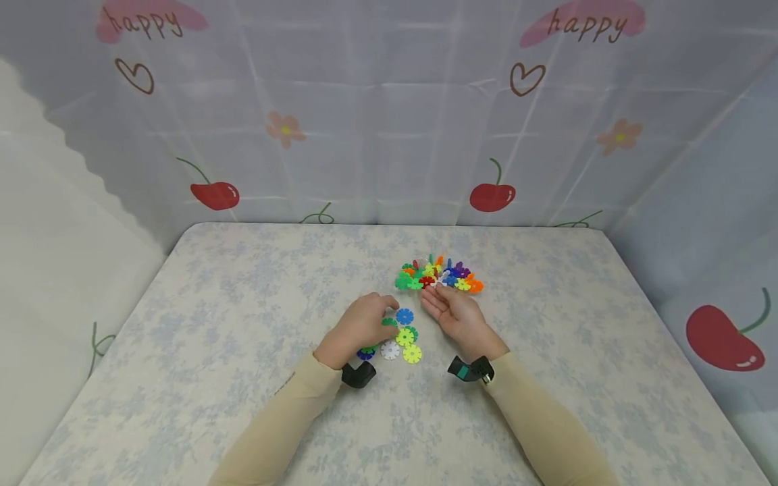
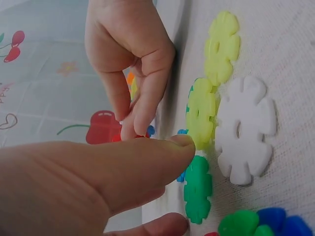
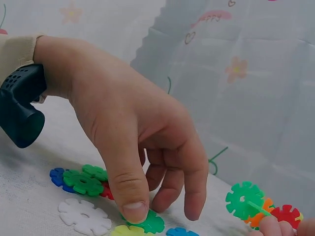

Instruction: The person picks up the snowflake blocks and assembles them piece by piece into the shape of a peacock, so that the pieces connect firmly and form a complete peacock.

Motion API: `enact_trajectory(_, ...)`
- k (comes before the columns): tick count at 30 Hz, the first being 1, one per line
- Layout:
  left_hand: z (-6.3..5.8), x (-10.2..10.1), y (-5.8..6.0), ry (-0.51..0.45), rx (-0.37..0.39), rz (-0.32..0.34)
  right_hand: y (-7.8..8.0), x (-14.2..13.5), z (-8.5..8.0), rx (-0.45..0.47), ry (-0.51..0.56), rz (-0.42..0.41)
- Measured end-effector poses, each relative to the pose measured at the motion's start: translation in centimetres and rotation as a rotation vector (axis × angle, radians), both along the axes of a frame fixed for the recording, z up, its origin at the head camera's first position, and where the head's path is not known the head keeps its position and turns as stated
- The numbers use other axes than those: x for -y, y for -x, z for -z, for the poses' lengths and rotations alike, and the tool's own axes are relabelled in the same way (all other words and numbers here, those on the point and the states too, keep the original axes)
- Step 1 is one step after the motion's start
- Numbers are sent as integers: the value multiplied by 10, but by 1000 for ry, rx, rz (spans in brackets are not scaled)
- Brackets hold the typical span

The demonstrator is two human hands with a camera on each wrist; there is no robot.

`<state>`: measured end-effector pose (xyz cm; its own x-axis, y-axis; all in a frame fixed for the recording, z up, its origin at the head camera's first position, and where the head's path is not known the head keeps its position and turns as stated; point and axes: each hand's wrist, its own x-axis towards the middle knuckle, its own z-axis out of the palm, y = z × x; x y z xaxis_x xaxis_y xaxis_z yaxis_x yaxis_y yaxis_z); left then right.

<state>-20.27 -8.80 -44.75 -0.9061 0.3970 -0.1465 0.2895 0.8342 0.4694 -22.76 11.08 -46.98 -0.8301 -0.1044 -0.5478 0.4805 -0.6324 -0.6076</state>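
Observation:
Loose notched plastic discs lie before my left hand (image 1: 361,324), its fingers bent downward and spread from the thumb. Its thumb tip is over a green disc (image 3: 153,223); whether they touch cannot be told. Around it are a blue disc (image 1: 404,316), yellow discs (image 1: 412,354) and a white disc (image 2: 246,130). Farther back stands a cluster of joined discs (image 1: 462,284) in many colours. My right hand (image 1: 458,317) is at the cluster's near side, thumb and fingers pinching its edge by a white piece (image 1: 439,281). Fingers partly hide that grip.
A pale floral cloth covers the table (image 1: 243,290). A printed curtain (image 1: 377,135) hangs behind it. Near the left wrist, a dark blue disc (image 1: 366,354) lies beside green discs (image 3: 83,183), with a red disc (image 3: 107,191) close by. Each wrist wears a black camera (image 1: 358,374).

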Motion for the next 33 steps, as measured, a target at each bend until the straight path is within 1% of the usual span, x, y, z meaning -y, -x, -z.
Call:
enact_trajectory(8, 0, -1, 0, 0, -5, 4, 0, -1, -3, 9, 40, -12)
enact_trajectory(13, 0, 0, 0, 1, 1, -1, -3, 0, -4, 55, 145, -16)
enact_trajectory(15, -1, 0, -1, 1, 3, 0, -6, 2, -8, 65, 182, -25)
enact_trajectory(17, -2, 2, -1, 2, 5, -3, -10, 5, -13, 68, 195, -37)
enact_trajectory(20, -3, 4, 0, 9, 18, -10, -17, 10, -24, 49, 181, -86)
enact_trajectory(22, -4, 7, 1, 16, 26, -16, -22, 13, -30, 7, 115, -167)
enact_trajectory(23, -5, 8, 1, 22, 32, -19, -24, 14, -33, -42, 38, -230)
enact_trajectory(24, -6, 10, 2, 28, 38, -19, -26, 15, -34, -106, -65, -298)
enact_trajectory(25, -7, 11, 2, 31, 49, -22, -27, 15, -35, -190, -206, -367)
enact_trajectory(26, -8, 13, 3, 39, 60, -26, -28, 16, -35, -285, -384, -434)
enact_trajectory(28, -9, 15, 3, 55, 80, -27, -30, 17, -31, -467, -787, -551)
enact_trajectory(29, -9, 16, 3, 59, 84, -23, -30, 18, -29, -542, -980, -596)
enact_trajectory(30, -9, 16, 3, 62, 86, -14, -30, 18, -25, -604, -1141, -637)
enact_trajectory(31, -8, 16, 3, 62, 82, 1, -30, 19, -22, -662, -1278, -679)
enact_trajectory(32, -7, 16, 3, 64, 75, 20, -30, 19, -19, -706, -1379, -718)
enact_trajectory(33, -6, 15, 3, 59, 66, 42, -30, 20, -16, -740, -1446, -755)
